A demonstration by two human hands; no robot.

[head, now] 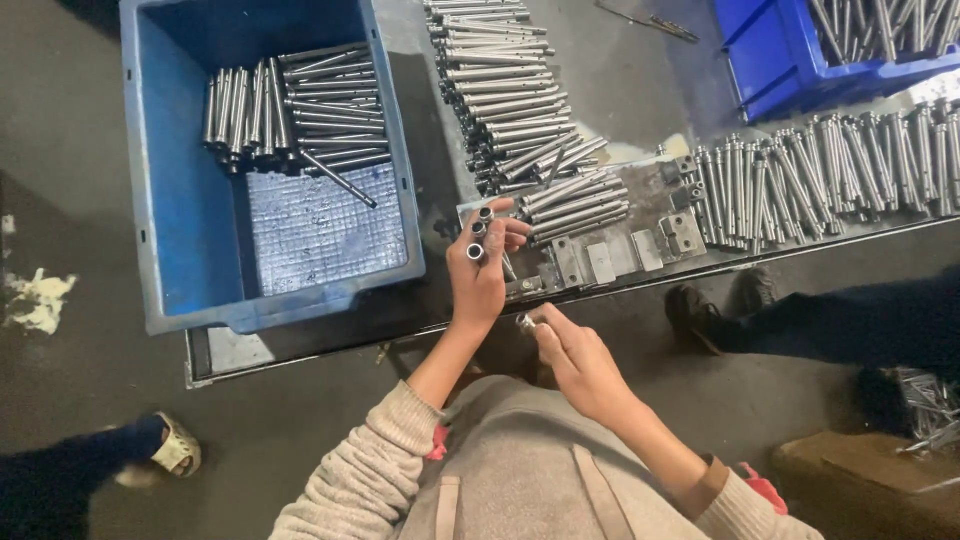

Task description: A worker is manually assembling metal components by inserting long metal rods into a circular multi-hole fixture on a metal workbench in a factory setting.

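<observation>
You are gripping three steel tubes (480,232) upright in left hand (478,270), just above workbench (300,345); right hand (572,352) pinching fourth tube (526,322). Judged: gathering step; next calls for adding it to bunch, ends aligned.

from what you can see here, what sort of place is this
Likely a small metalworking or assembly workshop. Rows of metal rods cover the steel workbench, more are stacked in a blue plastic bin, and the left hand holds several short metal tubes.
</observation>
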